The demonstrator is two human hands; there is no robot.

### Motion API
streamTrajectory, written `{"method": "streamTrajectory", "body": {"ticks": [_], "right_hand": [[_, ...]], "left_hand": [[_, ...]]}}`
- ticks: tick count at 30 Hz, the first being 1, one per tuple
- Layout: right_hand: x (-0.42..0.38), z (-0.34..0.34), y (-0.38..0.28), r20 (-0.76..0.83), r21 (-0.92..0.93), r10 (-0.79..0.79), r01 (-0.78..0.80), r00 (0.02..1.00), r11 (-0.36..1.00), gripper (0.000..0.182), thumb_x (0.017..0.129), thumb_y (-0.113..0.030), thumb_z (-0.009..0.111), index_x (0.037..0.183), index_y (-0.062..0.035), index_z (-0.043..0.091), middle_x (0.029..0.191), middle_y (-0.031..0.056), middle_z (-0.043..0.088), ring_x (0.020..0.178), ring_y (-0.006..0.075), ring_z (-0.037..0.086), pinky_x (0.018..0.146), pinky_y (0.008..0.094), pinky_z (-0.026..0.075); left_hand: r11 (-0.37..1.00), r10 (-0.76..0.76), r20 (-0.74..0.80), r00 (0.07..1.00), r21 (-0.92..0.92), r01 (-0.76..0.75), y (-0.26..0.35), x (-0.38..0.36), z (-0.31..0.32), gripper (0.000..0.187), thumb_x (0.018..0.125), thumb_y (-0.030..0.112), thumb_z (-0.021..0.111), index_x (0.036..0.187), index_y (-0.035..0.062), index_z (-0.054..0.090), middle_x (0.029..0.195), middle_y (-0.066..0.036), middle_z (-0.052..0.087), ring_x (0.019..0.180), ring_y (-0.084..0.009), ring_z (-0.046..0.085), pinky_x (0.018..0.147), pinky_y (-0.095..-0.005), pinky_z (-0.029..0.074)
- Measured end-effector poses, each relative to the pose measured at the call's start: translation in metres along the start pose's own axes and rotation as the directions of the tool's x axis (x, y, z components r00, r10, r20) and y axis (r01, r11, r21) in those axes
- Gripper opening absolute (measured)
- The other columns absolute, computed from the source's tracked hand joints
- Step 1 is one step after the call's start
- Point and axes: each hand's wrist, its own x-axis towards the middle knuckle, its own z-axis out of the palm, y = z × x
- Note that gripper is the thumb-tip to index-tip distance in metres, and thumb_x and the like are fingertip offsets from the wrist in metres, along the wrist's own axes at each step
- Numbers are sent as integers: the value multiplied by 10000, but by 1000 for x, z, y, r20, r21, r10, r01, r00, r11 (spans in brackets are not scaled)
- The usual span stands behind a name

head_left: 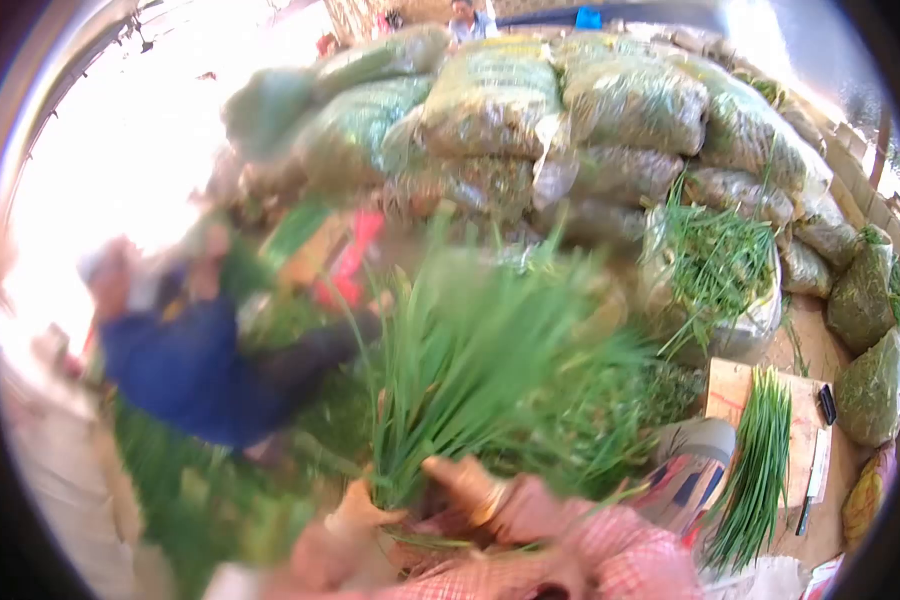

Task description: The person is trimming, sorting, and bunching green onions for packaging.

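A big bunch of long green leafy stalks (450,370) fans upward in the middle of the view, blurred at its tips. Its base sits between my hands. My left hand (360,508), in a tan glove, is closed round the lower left of the bunch. At the lower right of the same bunch, my right hand (465,485), also gloved, presses against the stalks with its fingers curled. Right of my leg, a neat bundle of green stalks (755,470) lies over a wooden board (725,385), with a knife (816,475) beside it.
A person in dark blue (185,375) sits close on the left. Stacked filled bags (490,105) line the back. An open sack (760,325) of loose greens stands right of centre. More bags (870,385) are at the right. Another person (470,22) is far back.
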Motion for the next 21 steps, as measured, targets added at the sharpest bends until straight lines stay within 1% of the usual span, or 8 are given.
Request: {"method": "streamTrajectory", "body": {"ticks": [4,6,7,9,11,13,17,21], "right_hand": [[-38,-17,-63,-277,295,426,-345,862,891,602,838,-471,507,1274,-74,382,1252,139,442,1098,283,462,842,423,456],[-55,-56,-75,-291,201,217,-162,932,966,648,861,-534,412,1318,-81,333,1299,102,407,1133,273,436,895,429,416],[-64,-76,-89,-476,-96,17,-71,879,993,581,858,-462,473,1303,-107,358,1260,99,439,1101,274,434,904,398,379],[-70,-133,-107,-353,206,-190,275,916,939,576,852,-436,495,1278,-63,386,1166,73,506,1031,190,484,864,355,404],[-90,-169,-143,-645,93,-266,420,716,903,435,842,-348,554,1166,-63,501,1012,55,577,844,133,548,754,301,457],[-101,-178,-171,-714,-285,-394,273,579,919,239,826,-224,596,998,-59,589,831,23,596,672,102,540,641,241,456],[-74,-114,-175,-527,-644,-317,-127,788,755,88,790,-121,617,843,-51,613,726,-9,569,644,73,506,582,204,407],[-40,-96,-153,-333,-688,-40,-213,942,694,153,765,-132,645,880,-33,624,793,8,610,719,71,534,651,196,422]], "left_hand": [[877,-138,-136,981,443,185,-50,-53,-46,797,551,178,787,1234,11,410,1110,-122,554,1034,-200,521,891,-337,410],[796,-191,-183,964,546,261,-91,-82,-54,760,556,164,768,1219,13,428,1109,-143,564,1028,-217,539,870,-335,427],[797,-169,-191,967,550,248,-102,-86,-53,760,552,172,771,1217,32,431,1072,-141,576,987,-235,557,839,-340,442],[802,-104,-215,971,559,210,-117,-90,-49,760,543,189,776,1213,71,438,1000,-136,600,904,-271,593,779,-350,472],[784,-115,-206,972,582,216,-117,-90,-49,809,538,150,781,1242,28,402,1059,-161,582,975,-250,572,827,-341,450],[779,-130,-205,970,584,227,-116,-89,-48,835,537,122,781,1261,9,379,1089,-172,574,1010,-244,562,852,-338,439],[801,-136,-203,970,554,228,-115,-86,-47,835,545,91,773,1270,15,368,1092,-167,575,1011,-256,561,852,-341,437],[818,-133,-206,969,529,225,-111,-83,-41,837,553,75,768,1280,20,358,1110,-166,567,1030,-257,550,870,-340,427]]}}
